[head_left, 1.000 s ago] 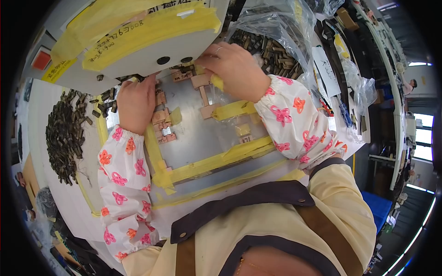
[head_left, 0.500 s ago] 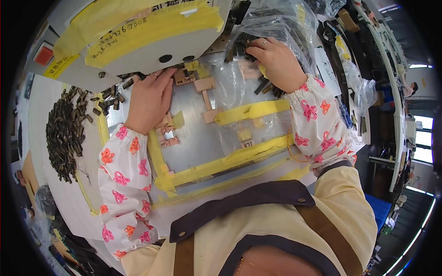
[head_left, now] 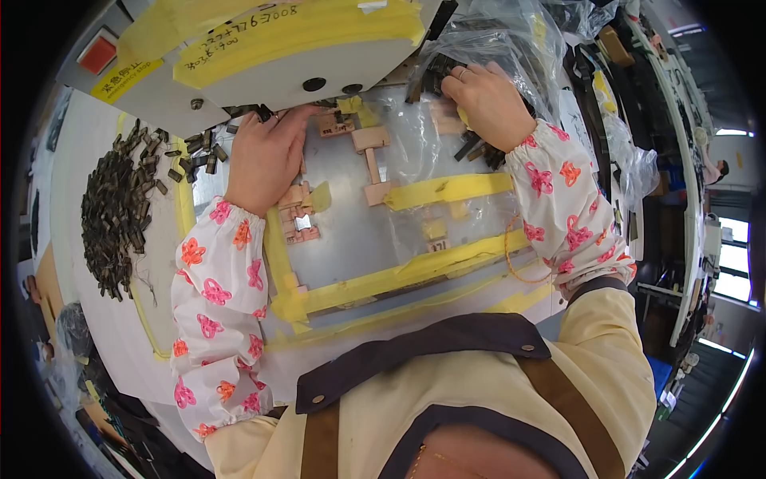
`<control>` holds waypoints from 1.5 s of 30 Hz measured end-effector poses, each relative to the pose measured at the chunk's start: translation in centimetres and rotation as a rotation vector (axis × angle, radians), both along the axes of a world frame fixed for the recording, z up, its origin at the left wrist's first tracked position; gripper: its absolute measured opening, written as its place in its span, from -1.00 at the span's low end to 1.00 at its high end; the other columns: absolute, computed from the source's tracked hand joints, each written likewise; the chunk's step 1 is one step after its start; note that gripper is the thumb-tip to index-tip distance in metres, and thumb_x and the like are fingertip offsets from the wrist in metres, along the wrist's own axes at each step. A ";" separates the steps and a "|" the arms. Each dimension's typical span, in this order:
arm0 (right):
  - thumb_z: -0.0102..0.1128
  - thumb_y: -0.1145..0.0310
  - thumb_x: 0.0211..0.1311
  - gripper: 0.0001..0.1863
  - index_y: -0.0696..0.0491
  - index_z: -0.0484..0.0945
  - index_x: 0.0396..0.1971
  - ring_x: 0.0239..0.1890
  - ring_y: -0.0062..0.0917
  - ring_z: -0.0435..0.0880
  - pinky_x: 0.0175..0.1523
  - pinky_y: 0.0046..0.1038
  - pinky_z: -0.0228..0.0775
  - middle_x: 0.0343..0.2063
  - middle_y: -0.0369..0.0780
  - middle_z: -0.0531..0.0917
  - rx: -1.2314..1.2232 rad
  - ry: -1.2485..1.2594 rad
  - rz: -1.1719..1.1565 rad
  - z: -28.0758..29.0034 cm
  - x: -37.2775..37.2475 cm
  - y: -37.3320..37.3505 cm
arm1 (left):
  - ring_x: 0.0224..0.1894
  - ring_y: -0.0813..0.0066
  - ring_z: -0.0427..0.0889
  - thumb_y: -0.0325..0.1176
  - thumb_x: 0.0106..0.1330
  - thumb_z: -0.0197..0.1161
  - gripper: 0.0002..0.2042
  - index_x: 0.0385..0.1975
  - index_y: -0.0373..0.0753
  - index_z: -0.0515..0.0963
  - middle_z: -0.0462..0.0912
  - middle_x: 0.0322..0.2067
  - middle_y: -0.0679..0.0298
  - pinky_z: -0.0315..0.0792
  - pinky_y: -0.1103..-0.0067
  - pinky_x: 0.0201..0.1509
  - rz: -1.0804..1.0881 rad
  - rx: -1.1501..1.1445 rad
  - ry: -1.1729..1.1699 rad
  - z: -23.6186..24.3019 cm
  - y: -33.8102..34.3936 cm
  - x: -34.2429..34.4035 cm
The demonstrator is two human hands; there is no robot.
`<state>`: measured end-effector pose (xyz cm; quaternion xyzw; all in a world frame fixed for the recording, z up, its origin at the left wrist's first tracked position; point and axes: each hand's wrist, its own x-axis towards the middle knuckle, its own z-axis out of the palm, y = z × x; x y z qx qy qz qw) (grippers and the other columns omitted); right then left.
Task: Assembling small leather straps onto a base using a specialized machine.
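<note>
The left hand (head_left: 263, 160) lies palm down on the metal plate (head_left: 351, 239) at about 10 o'clock from the picture's middle; its fingers reach under the white machine housing (head_left: 279, 64), so how far its grip is open, and whether it has hold of anything, cannot be told; just below the wrist sit small tan blocks (head_left: 297, 211) fixed to the plate; a loose scatter of dark metal pieces (head_left: 187, 156) lies just beside the hand at its 9 o'clock.

The right hand (head_left: 487, 100) sits at about 1 o'clock, knuckles up, fingers curled into the mouth of a clear plastic bag (head_left: 503, 40); its grip is mostly closed among dark metal clips (head_left: 435, 72) in the bag, though whether it truly pinches 1 cannot be told; more clips (head_left: 471, 148) show under the wrist.

Between the 2 hands stands a tan T-shaped block (head_left: 371, 152) on the plate; yellow tape strips (head_left: 447, 190) run across the plate toward 3 o'clock and along its near edge; a large heap of dark pieces (head_left: 112, 215) rests on the white bench (head_left: 72, 144) at 9 o'clock, well apart from the hands; both forearms wear white floral sleeve covers (head_left: 215, 319).
</note>
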<state>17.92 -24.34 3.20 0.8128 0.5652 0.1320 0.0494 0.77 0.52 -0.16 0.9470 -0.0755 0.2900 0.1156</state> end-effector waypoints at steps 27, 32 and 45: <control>0.23 0.51 -0.01 -0.82 0.16 0.57 -0.34 -0.46 -0.39 0.61 -0.36 -0.51 0.45 -0.49 -0.17 0.61 0.715 0.781 0.312 -2.1 -5.2 5.6 | -0.60 0.54 0.38 -0.38 0.31 0.02 -0.81 -0.45 -0.38 0.46 0.49 -0.55 0.25 0.28 0.63 -0.49 -0.187 -0.670 0.358 0.6 -0.7 0.0; 0.23 0.51 -0.01 -0.86 0.18 0.60 -0.40 -0.44 -0.37 0.63 -0.35 -0.48 0.46 -0.49 -0.16 0.62 0.675 0.907 0.319 -1.7 -5.1 5.4 | -0.61 0.55 0.38 -0.38 0.30 0.03 -0.81 -0.45 -0.37 0.47 0.49 -0.57 0.24 0.30 0.60 -0.50 -0.180 -0.629 0.297 0.4 -0.8 0.1; 0.14 0.60 -0.15 -0.81 0.18 0.60 -0.43 -0.42 -0.31 0.58 -0.28 -0.45 0.42 -0.46 -0.15 0.60 0.553 0.739 0.231 -2.9 -3.0 5.2 | -0.70 0.57 0.38 -0.46 0.24 0.05 -0.87 -0.28 -0.32 0.49 0.44 -0.65 0.26 0.28 0.63 -0.54 -0.022 -0.445 0.187 -0.1 -0.9 0.0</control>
